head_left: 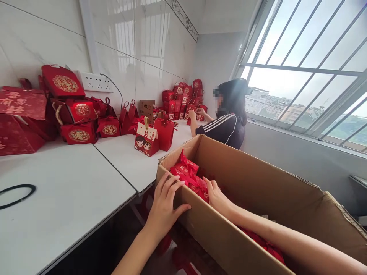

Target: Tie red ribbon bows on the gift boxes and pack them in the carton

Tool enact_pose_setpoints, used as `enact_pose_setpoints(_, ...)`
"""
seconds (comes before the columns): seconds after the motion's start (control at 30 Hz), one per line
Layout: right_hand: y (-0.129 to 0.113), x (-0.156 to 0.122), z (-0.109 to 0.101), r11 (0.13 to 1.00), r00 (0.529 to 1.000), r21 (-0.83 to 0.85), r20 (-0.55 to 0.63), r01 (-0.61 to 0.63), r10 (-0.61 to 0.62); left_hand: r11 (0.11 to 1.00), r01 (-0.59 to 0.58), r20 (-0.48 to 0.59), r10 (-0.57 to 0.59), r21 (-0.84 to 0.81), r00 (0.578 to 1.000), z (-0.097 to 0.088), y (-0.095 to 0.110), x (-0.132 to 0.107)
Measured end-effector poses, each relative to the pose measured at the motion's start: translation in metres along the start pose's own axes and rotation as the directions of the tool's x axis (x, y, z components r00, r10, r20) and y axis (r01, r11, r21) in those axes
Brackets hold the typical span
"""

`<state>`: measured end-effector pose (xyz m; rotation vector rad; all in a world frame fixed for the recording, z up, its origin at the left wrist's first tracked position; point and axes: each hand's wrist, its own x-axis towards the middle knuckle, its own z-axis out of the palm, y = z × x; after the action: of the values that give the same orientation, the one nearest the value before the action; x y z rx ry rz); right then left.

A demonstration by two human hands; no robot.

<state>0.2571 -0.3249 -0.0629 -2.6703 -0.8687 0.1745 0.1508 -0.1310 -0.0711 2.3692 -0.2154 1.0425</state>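
In the head view, our left hand [168, 196] rests, fingers spread, against the carton [212, 229] at lower centre. Our right hand [217, 198] touches red boxes [186, 169] inside, mid-frame; we cannot tell whether its fingers pinch one.

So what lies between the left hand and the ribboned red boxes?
The cardboard carton's near wall: the left hand touches its outside, and the ribboned red boxes lie inside, as the head view shows.
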Motion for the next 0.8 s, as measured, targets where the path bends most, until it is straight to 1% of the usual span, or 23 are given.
enact_pose_setpoints(0.07, -0.001, 0.000, 0.008, 0.999, 0.999, -0.036, -0.034, 0.019, -0.020, 1.000, 0.009, 0.002, -0.009, -0.010, 1.000, 0.000, 0.001, 0.000)
enact_pose_setpoints(0.1, -0.001, 0.000, 0.011, 0.999, 0.999, -0.038, -0.034, 0.005, -0.006, 1.000, 0.013, 0.007, -0.013, -0.014, 1.000, -0.001, 0.001, 0.000)
enact_pose_setpoints(0.2, -0.007, -0.001, 0.011, 0.996, 0.996, 0.027, 0.043, -0.080, 0.079, 1.000, 0.022, 0.023, -0.022, -0.020, 0.999, -0.001, 0.001, 0.000)
enact_pose_setpoints(0.3, -0.013, -0.004, 0.011, 0.988, 0.985, 0.080, 0.123, -0.130, 0.119, 1.000, 0.018, 0.026, -0.017, -0.020, 1.000, -0.001, 0.001, -0.001)
enact_pose_setpoints(0.4, -0.012, -0.006, 0.017, 0.991, 0.990, 0.090, 0.103, -0.102, 0.092, 1.000, 0.013, 0.023, -0.012, -0.014, 1.000, -0.002, 0.001, -0.001)
enact_pose_setpoints(0.5, -0.007, -0.005, 0.022, 0.985, 0.994, 0.153, 0.078, -0.082, 0.070, 1.000, 0.011, 0.030, -0.011, -0.011, 0.999, -0.003, 0.001, -0.001)
enact_pose_setpoints(0.63, -0.005, -0.005, 0.016, 0.967, 0.990, 0.235, 0.114, -0.102, 0.077, 1.000, 0.001, 0.029, -0.001, -0.002, 1.000, -0.004, 0.001, -0.001)
enact_pose_setpoints(0.73, -0.006, -0.007, 0.006, 0.920, 0.979, 0.349, 0.155, -0.180, 0.132, 1.000, 0.002, 0.033, -0.002, 0.001, 0.999, -0.002, 0.001, -0.003)
enact_pose_setpoints(0.77, -0.004, -0.008, 0.003, 0.909, 0.977, 0.375, 0.169, -0.182, 0.126, 1.000, 0.010, 0.035, -0.010, -0.002, 0.999, -0.001, 0.001, -0.003)
enact_pose_setpoints(0.8, -0.002, -0.009, 0.000, 0.911, 0.980, 0.384, 0.177, -0.149, 0.086, 1.000, 0.021, 0.038, -0.020, -0.005, 0.999, -0.001, 0.001, -0.004)
